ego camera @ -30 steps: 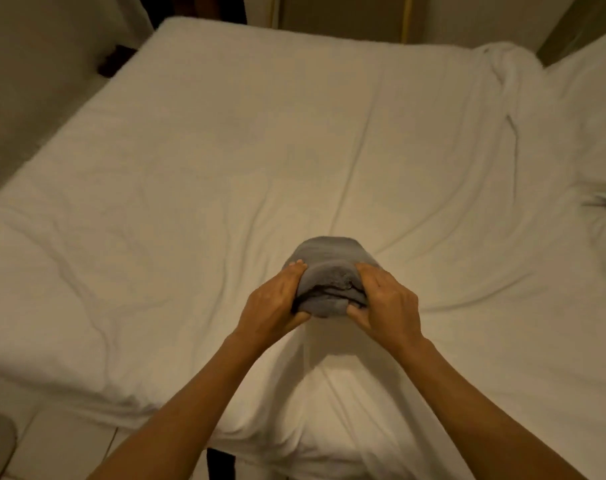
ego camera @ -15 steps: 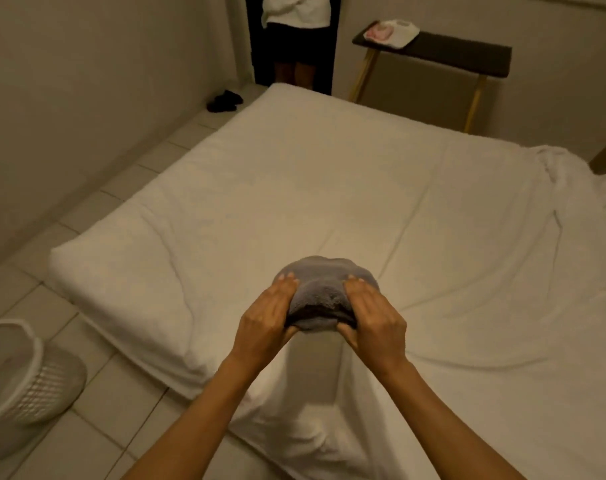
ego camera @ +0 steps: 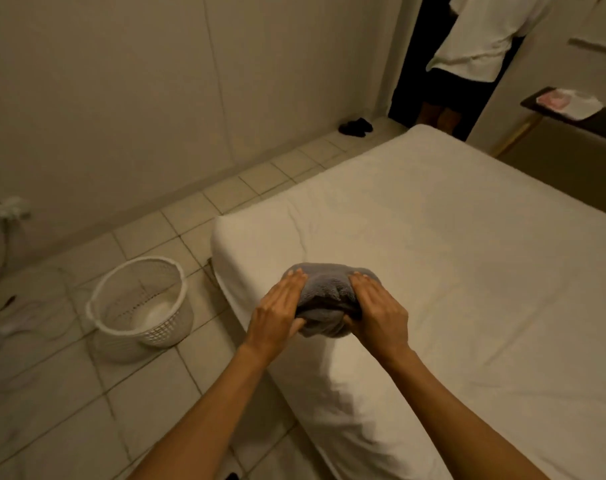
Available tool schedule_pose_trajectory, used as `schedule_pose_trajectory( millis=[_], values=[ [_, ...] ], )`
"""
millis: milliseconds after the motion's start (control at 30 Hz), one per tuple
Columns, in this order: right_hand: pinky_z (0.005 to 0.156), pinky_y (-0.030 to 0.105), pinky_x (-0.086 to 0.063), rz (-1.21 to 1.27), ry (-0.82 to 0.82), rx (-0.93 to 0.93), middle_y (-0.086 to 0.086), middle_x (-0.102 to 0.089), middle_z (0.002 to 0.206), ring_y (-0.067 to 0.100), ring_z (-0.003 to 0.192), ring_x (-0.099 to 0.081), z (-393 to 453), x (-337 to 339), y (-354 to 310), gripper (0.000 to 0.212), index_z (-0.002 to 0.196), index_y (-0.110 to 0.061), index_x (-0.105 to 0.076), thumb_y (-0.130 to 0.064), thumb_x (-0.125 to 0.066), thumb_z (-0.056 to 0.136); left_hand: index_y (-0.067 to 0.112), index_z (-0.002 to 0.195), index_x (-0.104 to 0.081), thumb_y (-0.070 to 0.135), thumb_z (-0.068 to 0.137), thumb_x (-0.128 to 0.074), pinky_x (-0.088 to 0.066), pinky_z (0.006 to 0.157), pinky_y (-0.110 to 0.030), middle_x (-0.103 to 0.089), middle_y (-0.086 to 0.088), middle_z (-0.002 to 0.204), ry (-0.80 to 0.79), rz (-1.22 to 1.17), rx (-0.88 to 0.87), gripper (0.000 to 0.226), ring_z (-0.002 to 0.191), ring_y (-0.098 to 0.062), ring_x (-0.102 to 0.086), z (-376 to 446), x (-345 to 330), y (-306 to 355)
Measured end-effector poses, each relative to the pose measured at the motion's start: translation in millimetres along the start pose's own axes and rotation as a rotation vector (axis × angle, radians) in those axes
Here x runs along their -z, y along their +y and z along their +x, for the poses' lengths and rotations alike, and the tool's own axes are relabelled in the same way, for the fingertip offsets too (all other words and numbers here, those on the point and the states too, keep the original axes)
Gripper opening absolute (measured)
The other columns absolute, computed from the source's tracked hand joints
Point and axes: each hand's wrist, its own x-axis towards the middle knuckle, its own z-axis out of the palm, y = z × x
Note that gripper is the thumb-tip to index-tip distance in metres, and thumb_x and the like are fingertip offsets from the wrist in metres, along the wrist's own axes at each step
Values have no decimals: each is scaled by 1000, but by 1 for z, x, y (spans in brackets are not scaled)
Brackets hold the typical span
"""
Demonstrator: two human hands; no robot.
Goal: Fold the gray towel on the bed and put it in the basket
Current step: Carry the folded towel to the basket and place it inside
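The gray towel (ego camera: 325,299) is folded into a thick bundle and held between both hands above the near left corner of the white bed (ego camera: 467,258). My left hand (ego camera: 277,313) grips its left side, fingers over the top and thumb underneath. My right hand (ego camera: 377,313) grips its right side the same way. The white mesh basket (ego camera: 140,306) stands on the tiled floor to the left of the bed corner, open at the top, with nothing visible inside.
A person in a white shirt (ego camera: 485,39) stands in the dark doorway at the back. A dark bench (ego camera: 578,116) with a cloth on it sits at the right. Black shoes (ego camera: 356,126) lie by the wall. White cables and cloth (ego camera: 10,306) lie on the floor at left.
My view has swung left, bringing the basket and floor fully into sight. Both hands still hold the folded towel and have carried it toward the bed's left corner.
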Motion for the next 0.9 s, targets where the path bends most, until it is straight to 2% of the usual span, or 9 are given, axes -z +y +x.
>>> schedule_pose_trajectory(
  millis=[133,333,433,600,767,900],
  values=[
    [72,35,-58,41,-27,47,12,-67,118,28,105,-67,35,-40,-88,61,117,-8,-65,-27,-86,63,-9,125,-55,9,43,-94,-53,89,-51,-60,-23,127,5,21,73,92,117,-39,-58,-34,41,-84],
    [82,40,-57,115,-131,105,14,-62,127,30,114,-60,87,-99,-198,58,125,-6,-59,-27,-78,74,-7,131,-49,6,51,-90,-47,97,-48,-54,-23,134,3,69,197,91,123,-38,-54,-70,90,-196],
    [84,41,-57,157,-170,138,16,-62,125,31,114,-60,109,-125,-240,61,124,-4,-58,-31,-78,73,-5,135,-44,6,57,-86,-43,103,-46,-50,-21,138,4,81,260,89,128,-37,-49,-85,104,-240],
    [92,42,-53,179,-203,211,15,-60,129,31,119,-57,146,-172,-291,61,128,-5,-56,-30,-76,76,-5,134,-46,6,57,-86,-42,103,-47,-52,-21,137,0,102,346,88,127,-37,-50,-97,119,-306],
    [97,45,-50,195,-233,198,17,-55,134,32,123,-53,180,-222,-323,64,133,-5,-51,-35,-72,81,-3,136,-45,6,61,-84,-40,108,-45,-50,-20,139,-28,82,378,85,130,-35,-48,-87,114,-377],
    [87,43,-54,166,-225,158,18,-62,125,33,113,-61,211,-264,-335,67,125,-3,-58,-30,-83,69,0,137,-45,7,64,-83,-38,110,-43,-49,-16,141,-46,35,377,83,133,-32,-45,-70,102,-431]
  ],
)
